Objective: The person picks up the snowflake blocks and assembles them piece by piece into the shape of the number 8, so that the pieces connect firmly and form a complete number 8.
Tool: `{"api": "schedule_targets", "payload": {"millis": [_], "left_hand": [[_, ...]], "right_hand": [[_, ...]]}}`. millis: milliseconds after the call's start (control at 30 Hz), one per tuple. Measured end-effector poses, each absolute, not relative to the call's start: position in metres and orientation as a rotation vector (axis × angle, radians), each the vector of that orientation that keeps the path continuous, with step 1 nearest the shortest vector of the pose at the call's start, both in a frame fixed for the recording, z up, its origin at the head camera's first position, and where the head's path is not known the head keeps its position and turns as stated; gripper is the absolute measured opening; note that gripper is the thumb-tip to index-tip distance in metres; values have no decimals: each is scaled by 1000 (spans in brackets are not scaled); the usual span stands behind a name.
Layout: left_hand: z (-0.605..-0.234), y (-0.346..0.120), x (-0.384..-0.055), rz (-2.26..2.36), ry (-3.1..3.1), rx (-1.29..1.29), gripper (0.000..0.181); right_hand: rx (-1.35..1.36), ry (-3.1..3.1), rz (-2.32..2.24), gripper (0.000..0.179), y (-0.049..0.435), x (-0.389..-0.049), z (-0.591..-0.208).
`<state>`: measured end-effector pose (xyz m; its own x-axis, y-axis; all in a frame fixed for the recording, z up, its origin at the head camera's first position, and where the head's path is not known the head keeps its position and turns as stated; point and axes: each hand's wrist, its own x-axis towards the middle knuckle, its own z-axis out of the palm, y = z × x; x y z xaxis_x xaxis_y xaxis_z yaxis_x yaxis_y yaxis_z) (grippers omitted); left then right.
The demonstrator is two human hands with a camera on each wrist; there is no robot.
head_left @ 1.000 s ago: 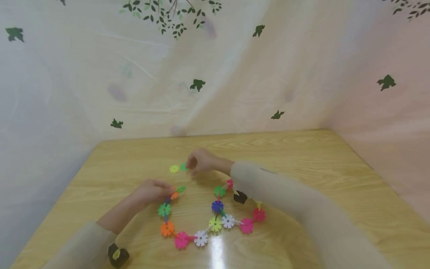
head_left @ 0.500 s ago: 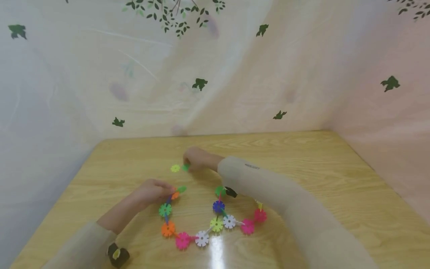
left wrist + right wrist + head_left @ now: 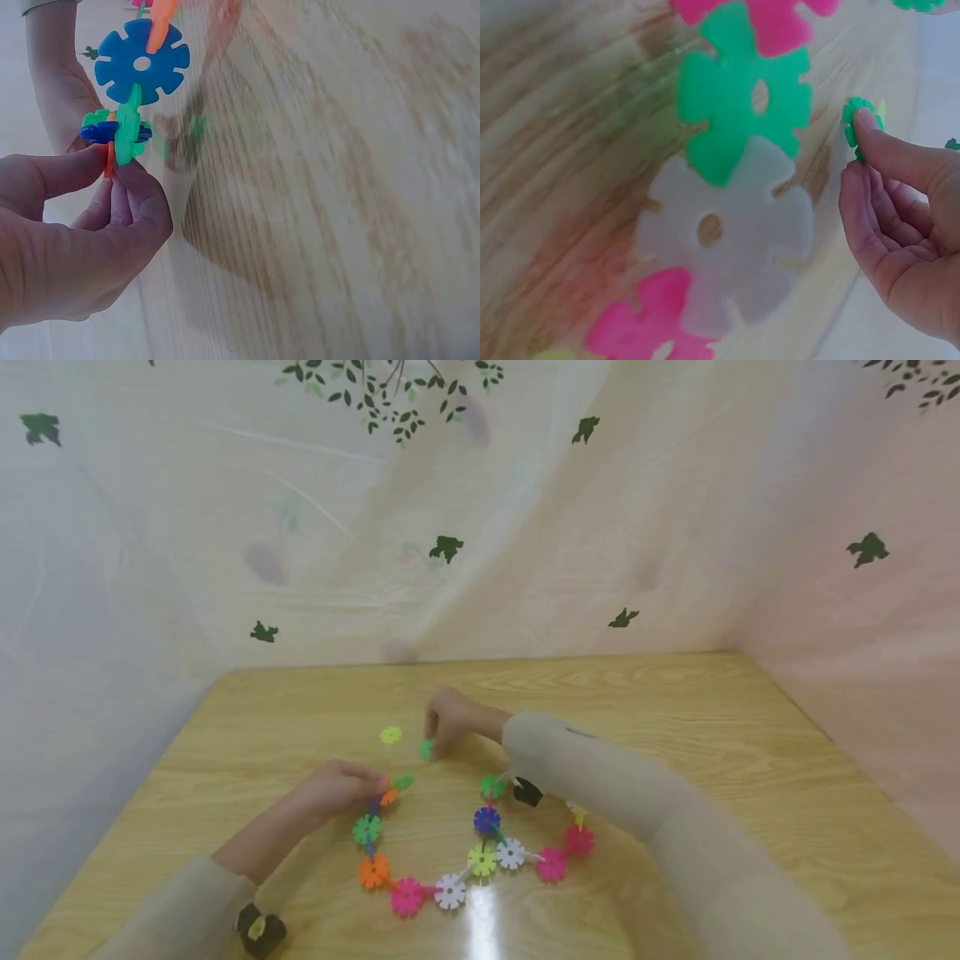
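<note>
Green piece (image 3: 427,748): pinched in the right hand (image 3: 452,723), just above the surface (image 3: 712,735), between the yellow piece (image 3: 390,735) and the chain's open ends.
Chain (image 3: 450,891): colourful snowflake pieces linked in a curve, lying on the surface.
Left hand (image 3: 337,787): fingertips pinch the chain's left end at an orange piece (image 3: 110,160).
Yellow piece: loose, left of the right hand.

Left hand (image 3: 339,787): centre-left of the head view, forearm entering from the lower left; thumb and fingers (image 3: 124,196) curled together in a pinch. Right hand (image 3: 450,720): just above centre, sleeved arm running in from the lower right; fingertips (image 3: 868,120) bent downward, pinching.
</note>
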<state>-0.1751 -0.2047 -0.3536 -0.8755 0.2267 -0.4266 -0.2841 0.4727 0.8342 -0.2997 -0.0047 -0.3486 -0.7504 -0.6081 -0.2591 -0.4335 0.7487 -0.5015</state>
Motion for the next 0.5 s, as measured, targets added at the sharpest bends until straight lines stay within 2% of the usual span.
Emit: {"api": "schedule_targets", "payload": {"millis": [233, 500], "left_hand": [[-352, -204, -173, 1370, 2259, -35, 33], [-351, -203, -173, 1374, 2260, -31, 34]], "right_hand": [[-630, 2412, -781, 18, 7, -294, -353], [-490, 2300, -954, 16, 13, -279, -352]]}}
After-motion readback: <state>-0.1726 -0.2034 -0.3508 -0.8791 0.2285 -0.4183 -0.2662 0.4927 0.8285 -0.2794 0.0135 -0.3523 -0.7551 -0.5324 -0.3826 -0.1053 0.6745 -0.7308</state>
